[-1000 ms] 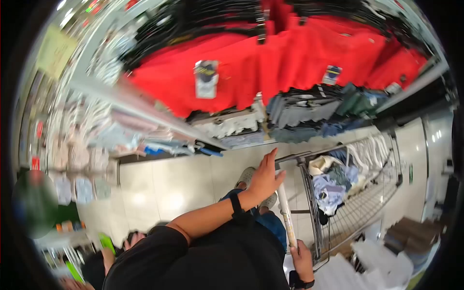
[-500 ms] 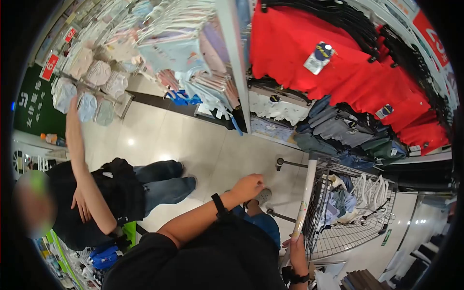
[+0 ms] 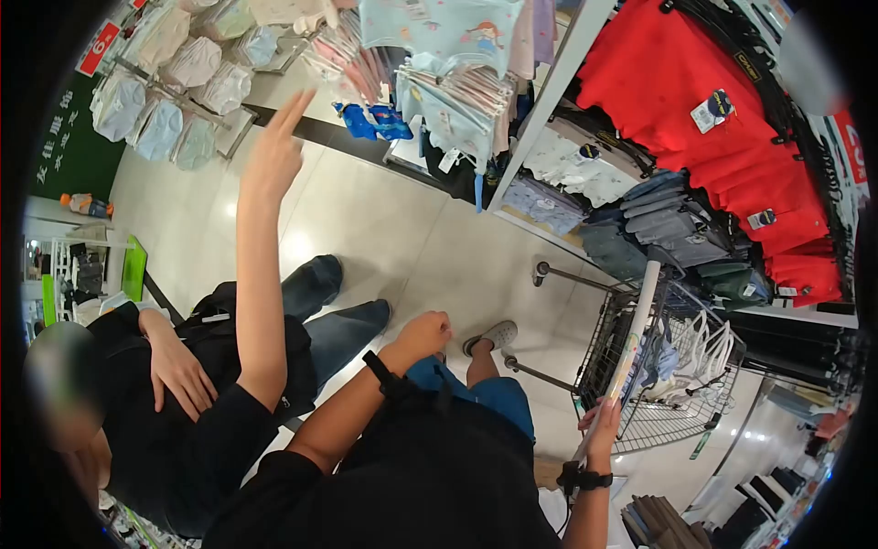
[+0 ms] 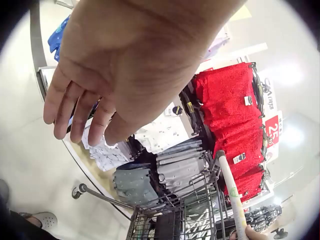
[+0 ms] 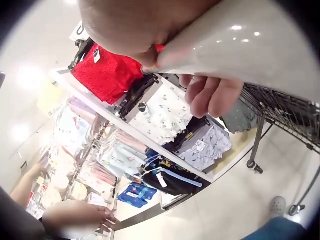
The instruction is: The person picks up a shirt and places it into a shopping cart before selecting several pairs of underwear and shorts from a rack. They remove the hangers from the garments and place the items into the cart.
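My right hand (image 3: 601,427) grips the near end of a shopping cart's white push handle (image 3: 631,352); in the right wrist view its fingers (image 5: 215,95) curl under the bar. My left hand (image 3: 423,337) hangs in front of my body, away from the handle, holding nothing. In the left wrist view its fingers (image 4: 80,115) are relaxed and apart. Inside the wire cart (image 3: 672,416) lie bluish garments (image 3: 657,357) and several white hangers (image 3: 709,352).
Red shorts (image 3: 695,137) hang on a rack beyond the cart, above folded grey garments (image 3: 681,224). Children's clothes (image 3: 448,37) hang further left. Another person (image 3: 210,384) stands at my left, one arm (image 3: 265,247) stretched toward them. Brown folded goods (image 3: 668,523) lie at lower right.
My left hand has come off the far end of the handle and drawn back toward my body. The view has swung left, and the other person's arm now reaches out. My right hand keeps its grip.
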A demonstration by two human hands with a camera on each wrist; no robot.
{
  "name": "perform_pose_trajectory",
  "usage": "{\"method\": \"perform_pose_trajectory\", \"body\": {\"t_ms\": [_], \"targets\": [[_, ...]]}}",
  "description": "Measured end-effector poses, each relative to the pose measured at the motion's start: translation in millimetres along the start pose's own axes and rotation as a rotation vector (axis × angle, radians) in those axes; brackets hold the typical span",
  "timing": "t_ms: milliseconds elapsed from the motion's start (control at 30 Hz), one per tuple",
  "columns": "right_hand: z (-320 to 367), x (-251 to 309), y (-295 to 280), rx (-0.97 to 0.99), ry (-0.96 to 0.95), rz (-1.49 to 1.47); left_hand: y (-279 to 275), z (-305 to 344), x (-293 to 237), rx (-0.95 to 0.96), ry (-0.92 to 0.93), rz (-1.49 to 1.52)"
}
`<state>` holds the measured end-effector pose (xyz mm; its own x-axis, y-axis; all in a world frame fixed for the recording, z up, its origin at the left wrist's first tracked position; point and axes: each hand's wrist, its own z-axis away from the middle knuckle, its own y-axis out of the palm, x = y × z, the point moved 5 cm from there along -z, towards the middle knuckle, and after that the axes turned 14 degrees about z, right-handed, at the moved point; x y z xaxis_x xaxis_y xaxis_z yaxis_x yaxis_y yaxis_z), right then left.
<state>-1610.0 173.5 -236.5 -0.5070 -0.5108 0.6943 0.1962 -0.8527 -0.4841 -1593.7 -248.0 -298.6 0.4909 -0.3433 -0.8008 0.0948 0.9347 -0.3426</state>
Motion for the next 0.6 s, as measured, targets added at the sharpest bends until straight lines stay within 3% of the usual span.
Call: {"method": "perform_pose_trajectory", "body": {"t_ms": [100,200,300,600], "targets": [[2.4,-0.6,3.2,0.011,0.009,-0.073,1.9,10.2,8.8,-0.058,0.191,0.026],[-1.1,2.1,6.7,0.037,-0.007,-0.121,8.3,21.2,12.2,0.029,0.011,0.091],[1.1,5.0,7.2,0.054,-0.014,-0.155,16.1,29.1,34.6,-0.048,0.106,0.053],[-13.7,20.3,15.3,0.110,-0.051,-0.257,3.5,78.7,52.5,-0.165,0.049,0.042]]}}
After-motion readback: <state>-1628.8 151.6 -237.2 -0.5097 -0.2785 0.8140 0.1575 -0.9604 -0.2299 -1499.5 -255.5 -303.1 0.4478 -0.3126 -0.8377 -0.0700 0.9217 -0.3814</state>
